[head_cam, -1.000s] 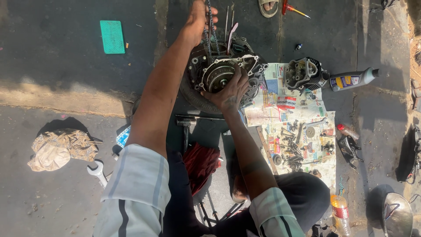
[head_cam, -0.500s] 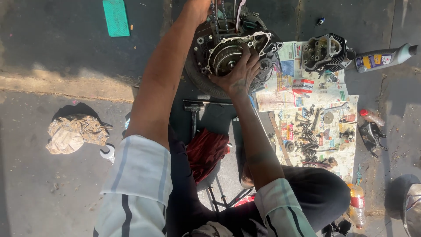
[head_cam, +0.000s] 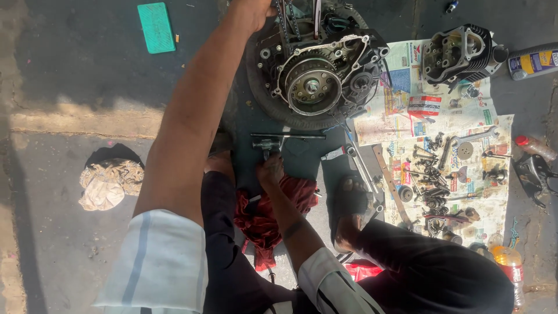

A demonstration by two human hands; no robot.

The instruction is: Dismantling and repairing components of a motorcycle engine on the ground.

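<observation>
**Engine case steadied, tool being picked up**

Our left hand [head_cam: 250, 13] rests on the top edge of the engine case [head_cam: 314, 64], grip apparently closed on it. Our right hand [head_cam: 270, 168] reaches the T-handle wrench [head_cam: 288, 138] on the floor; grip closure unclear. Next move likely needs a firm grasp on the handle.

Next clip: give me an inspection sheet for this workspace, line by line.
Surface: grey pavement, part sunlit, part shaded.
Job's things: engine case with its round toothed part exposed; T-handle wrench lying below it.
Clutter: newspaper strewn with small metal parts, cylinder block, red rag, pale rag, green pad, bottles.
Hands: left hand rests on the engine's top edge; right hand reaches to the wrench.
Cables: nothing seen.
Surroundings: sandalled foot.
</observation>
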